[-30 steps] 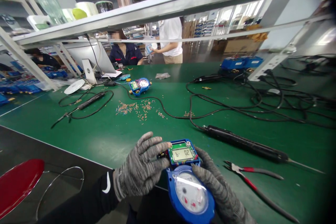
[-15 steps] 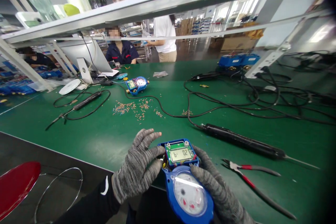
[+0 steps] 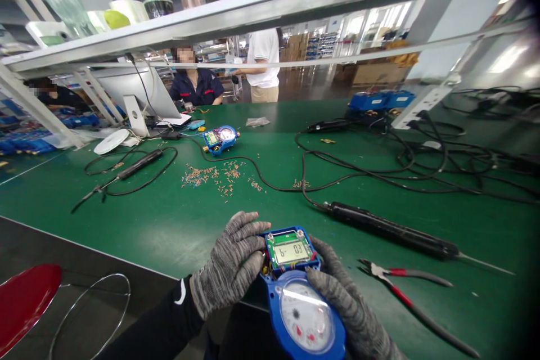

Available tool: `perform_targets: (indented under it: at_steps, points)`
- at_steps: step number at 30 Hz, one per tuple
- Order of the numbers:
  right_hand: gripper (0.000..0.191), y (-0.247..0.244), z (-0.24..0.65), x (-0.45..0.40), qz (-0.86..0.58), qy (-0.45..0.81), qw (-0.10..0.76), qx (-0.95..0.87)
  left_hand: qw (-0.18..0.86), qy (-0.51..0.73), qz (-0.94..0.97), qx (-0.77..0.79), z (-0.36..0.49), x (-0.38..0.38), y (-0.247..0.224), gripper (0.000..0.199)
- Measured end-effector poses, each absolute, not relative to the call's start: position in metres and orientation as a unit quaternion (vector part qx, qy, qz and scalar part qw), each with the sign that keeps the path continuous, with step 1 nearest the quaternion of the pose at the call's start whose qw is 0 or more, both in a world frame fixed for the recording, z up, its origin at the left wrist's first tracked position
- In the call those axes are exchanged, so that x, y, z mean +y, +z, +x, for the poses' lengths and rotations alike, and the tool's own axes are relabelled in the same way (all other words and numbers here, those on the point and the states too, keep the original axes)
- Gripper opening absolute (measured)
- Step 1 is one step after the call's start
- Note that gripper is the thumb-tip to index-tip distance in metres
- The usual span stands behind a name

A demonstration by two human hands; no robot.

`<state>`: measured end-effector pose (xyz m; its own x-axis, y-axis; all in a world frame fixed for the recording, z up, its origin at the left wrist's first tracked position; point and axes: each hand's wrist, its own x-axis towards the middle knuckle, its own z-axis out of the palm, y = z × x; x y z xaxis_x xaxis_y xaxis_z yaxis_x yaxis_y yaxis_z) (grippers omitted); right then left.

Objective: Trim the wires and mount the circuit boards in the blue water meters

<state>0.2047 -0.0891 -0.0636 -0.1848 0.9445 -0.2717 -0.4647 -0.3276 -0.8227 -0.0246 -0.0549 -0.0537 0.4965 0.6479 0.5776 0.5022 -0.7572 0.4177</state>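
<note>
A blue water meter (image 3: 307, 315) with a round dial and an uncovered display box is held low at the table's front edge. Its small LCD screen (image 3: 291, 252) shows "b- 03", set in a green circuit board. My right hand (image 3: 337, 287), in a grey knitted glove with bare fingertips, is closed around the meter's right side. At the left of the display box is my left hand (image 3: 230, 261), gloved alike. Its fingers are stretched out, with index finger and thumb against the box's side by some wires. What lies under those two tips is hidden.
Red-handled cutters (image 3: 405, 287) and a black soldering iron (image 3: 392, 228) lie at right; another iron (image 3: 139, 164) lies left. Small clippings (image 3: 206, 173) are scattered mid-table. Behind them sits another blue meter (image 3: 220, 139). Cables (image 3: 358, 171) cross the table. A shelf (image 3: 236, 14) spans above; two people are beyond.
The screen reading has gone from "b- 02" to "b- 03". My left hand has shifted slightly right, closer against the meter's side. My right hand keeps its hold.
</note>
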Motion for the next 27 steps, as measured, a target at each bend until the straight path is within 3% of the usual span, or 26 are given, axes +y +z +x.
perform_targets:
  at_steps: [9, 13, 18, 22, 27]
  points:
    - [0.064, -0.052, 0.202, -0.092, -0.426, 0.699, 0.463, -0.338, 0.060, 0.416, 0.843, 0.335, -0.029, -0.068, -0.060, 0.016]
    - [0.069, -0.050, 0.206, -0.094, -0.445, 0.698, 0.455, -0.329, 0.017, 0.466, 0.792, 0.394, -0.022, -0.083, -0.065, 0.020]
    - [0.061, -0.061, 0.215, -0.093, -0.420, 0.716, 0.472, -0.296, 0.029, 0.509, 0.758, 0.407, -0.021, -0.099, -0.067, 0.034]
    - [0.054, -0.061, 0.218, -0.094, -0.404, 0.721, 0.481, -0.293, 0.101, 0.490, 0.752, 0.429, -0.011, -0.113, -0.078, 0.048]
    - [0.055, -0.059, 0.212, -0.103, -0.419, 0.708, 0.509, -0.254, 0.210, 0.480, 0.707, 0.474, 0.011, -0.140, -0.108, 0.085]
